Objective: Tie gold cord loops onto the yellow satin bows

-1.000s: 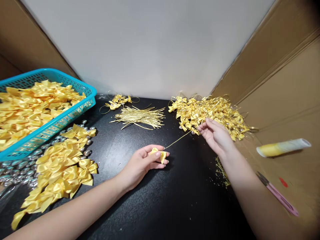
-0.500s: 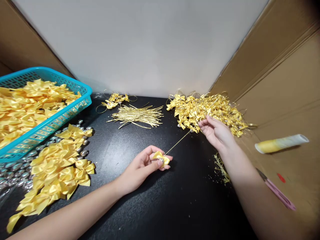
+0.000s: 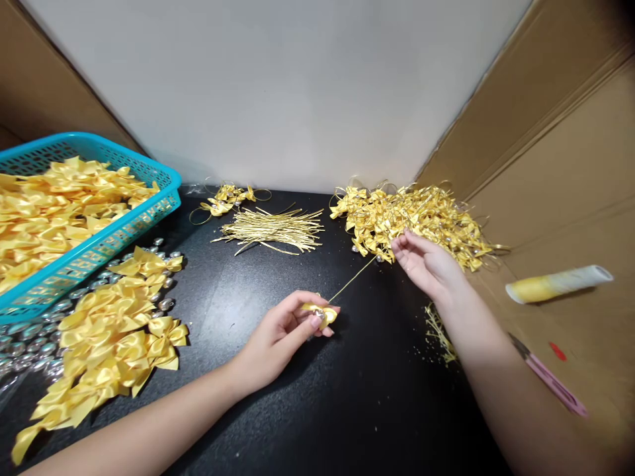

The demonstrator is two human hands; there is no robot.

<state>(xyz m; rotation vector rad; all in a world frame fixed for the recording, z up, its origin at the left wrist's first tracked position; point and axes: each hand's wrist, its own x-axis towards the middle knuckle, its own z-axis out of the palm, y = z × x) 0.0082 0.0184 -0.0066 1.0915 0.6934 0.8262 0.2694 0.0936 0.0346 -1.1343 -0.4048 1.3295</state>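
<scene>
Between the thumb and fingers of my left hand [image 3: 290,330] is a yellow ribbon bow [image 3: 328,317] with a silver bead [image 3: 319,314] at its middle. A thin gold cord [image 3: 353,280] runs taut from the bow up to the right. My right hand [image 3: 421,261] pinches the far end of this cord, just in front of a heap of bows with beads and gold loops [image 3: 401,211]. Where the cord meets the bow, my left fingers partly hide it.
A turquoise basket [image 3: 171,182] of yellow bows stands at left, with loose bows [image 3: 109,330] and silver beads [image 3: 37,340] before it. Cut gold cords [image 3: 272,229] lie centre back beside a few looped bows [image 3: 228,198]. Pink-handled snips [image 3: 553,383] and a tube [image 3: 559,284] are at right.
The bow has tilted slightly in my left fingers, showing its bead more. My right hand has shifted a little left, the cord still stretched between both hands.
</scene>
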